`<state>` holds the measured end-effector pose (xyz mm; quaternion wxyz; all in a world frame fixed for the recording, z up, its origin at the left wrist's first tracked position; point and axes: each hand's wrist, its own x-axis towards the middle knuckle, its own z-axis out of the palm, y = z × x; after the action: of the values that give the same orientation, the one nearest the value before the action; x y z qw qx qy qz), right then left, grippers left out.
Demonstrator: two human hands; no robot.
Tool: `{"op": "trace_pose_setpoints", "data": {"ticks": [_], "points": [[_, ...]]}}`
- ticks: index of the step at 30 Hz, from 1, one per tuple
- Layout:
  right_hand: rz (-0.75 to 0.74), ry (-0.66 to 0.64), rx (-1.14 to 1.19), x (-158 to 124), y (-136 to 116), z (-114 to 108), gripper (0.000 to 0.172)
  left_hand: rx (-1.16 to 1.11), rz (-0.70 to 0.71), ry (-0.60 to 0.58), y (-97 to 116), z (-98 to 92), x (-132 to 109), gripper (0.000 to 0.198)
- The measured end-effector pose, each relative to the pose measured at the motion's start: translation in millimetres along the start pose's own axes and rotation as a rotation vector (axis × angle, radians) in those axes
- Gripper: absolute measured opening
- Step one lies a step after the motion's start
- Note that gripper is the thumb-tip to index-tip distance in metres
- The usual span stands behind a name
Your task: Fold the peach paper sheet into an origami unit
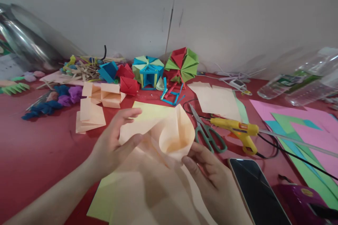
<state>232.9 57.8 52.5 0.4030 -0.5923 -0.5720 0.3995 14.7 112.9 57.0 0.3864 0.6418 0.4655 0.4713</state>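
Observation:
A peach sheet of paper is bent up in front of me, with its right part curled into a rounded pocket. My right hand pinches the lower right edge of this pocket between thumb and fingers. On the other side, my left hand has the paper's left part between its thumb and fingers, thumb on the near face. Beneath lie more peach paper and yellow-green paper. Folded peach paper pieces sit beyond my left hand.
Green-handled scissors, a yellow glue gun with its cord, and a phone lie to the right. Coloured paper sheets and plastic bottles are farther right. Folded paper models stand near the wall.

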Motion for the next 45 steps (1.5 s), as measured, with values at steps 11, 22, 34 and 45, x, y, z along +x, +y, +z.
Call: {"op": "trace_pose_setpoints", "data": {"ticks": [11, 22, 34, 45], "points": [[0.039, -0.208, 0.435, -4.9, -2.4, 10.3, 0.062, -0.214, -0.489, -0.263, 18.7, 16.2, -12.6, 0.032], [-0.038, -0.073, -0.004, -6.7, 1.6, 3.1, 0.059, -0.276, -0.501, -0.335, -9.4, 31.5, -13.6, 0.033], [-0.110, 0.090, -0.079, -4.9, -10.1, -0.3, 0.015, -0.115, -0.374, -0.536, -12.4, 35.0, -22.4, 0.032], [-0.126, 0.060, -0.037, -8.5, -11.8, 3.7, 0.020, -0.231, -0.478, -0.487, -11.2, 36.1, -21.4, 0.031]]}}
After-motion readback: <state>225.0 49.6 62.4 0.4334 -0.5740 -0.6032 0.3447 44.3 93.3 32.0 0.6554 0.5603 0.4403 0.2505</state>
